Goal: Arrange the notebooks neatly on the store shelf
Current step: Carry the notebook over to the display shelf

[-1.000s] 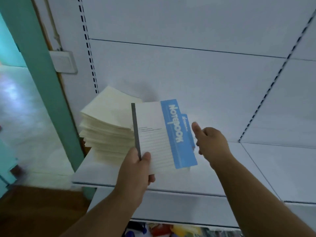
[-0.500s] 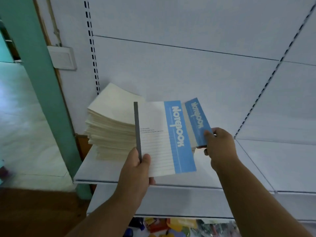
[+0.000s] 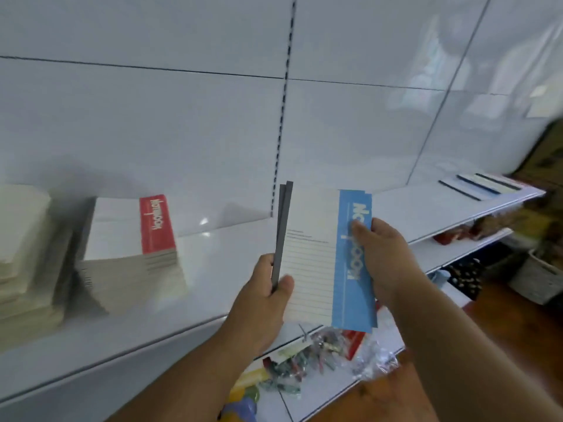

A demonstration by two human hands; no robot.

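I hold two blue-banded notebooks (image 3: 313, 254) together in front of the white shelf (image 3: 219, 257). My left hand (image 3: 265, 296) grips their grey spines at the lower left, thumb on the front cover. My right hand (image 3: 380, 257) holds the blue right edge, with its fingers across the band. On the shelf to the left stands a stack of red-banded notebooks (image 3: 131, 248). A taller cream stack (image 3: 21, 245) sits at the far left. Several blue notebooks (image 3: 484, 185) lie flat at the shelf's far right end.
A lower shelf (image 3: 323, 388) below my hands holds plastic bags of small coloured items (image 3: 304, 360). A white basket (image 3: 536, 278) and dark crate (image 3: 466, 275) stand on the wooden floor at the right. White back panels rise behind the shelf.
The view has swung right along the shelf, bringing the red stack and far blue notebooks into sight. My right hand has brought the second blue notebook against the first; both hands now hold the pair.
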